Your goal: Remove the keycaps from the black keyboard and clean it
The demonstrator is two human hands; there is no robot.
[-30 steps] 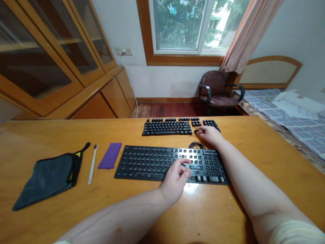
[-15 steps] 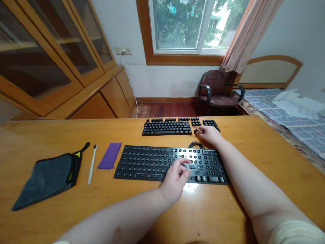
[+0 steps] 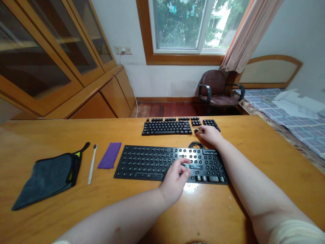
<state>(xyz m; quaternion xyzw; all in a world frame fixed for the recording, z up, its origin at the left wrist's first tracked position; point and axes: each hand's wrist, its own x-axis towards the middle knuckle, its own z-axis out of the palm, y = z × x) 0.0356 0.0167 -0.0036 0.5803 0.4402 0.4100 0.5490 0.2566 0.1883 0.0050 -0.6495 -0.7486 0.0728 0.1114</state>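
Observation:
A black keyboard base (image 3: 149,161) lies in front of me with most of its key switches bare. A few keycaps (image 3: 213,178) sit on its lower right corner. My left hand (image 3: 175,178) rests over the right half of the base, fingers loosely curled and thumb apart, holding nothing. Beyond the base, loose black keycaps (image 3: 166,127) are laid out in keyboard order. Reaching to the gap beside the number-pad keycaps (image 3: 211,124), my right hand (image 3: 209,135) has its fingertips closed at a small black keycap (image 3: 196,131). The fingers partly hide that spot.
To the left on the wooden desk (image 3: 122,210) lie a purple cloth (image 3: 110,156), a white-handled toothbrush (image 3: 92,165) and a dark grey cloth (image 3: 48,178). A coiled cable (image 3: 196,144) sits behind the base. An office chair (image 3: 215,86) stands past the desk's far edge.

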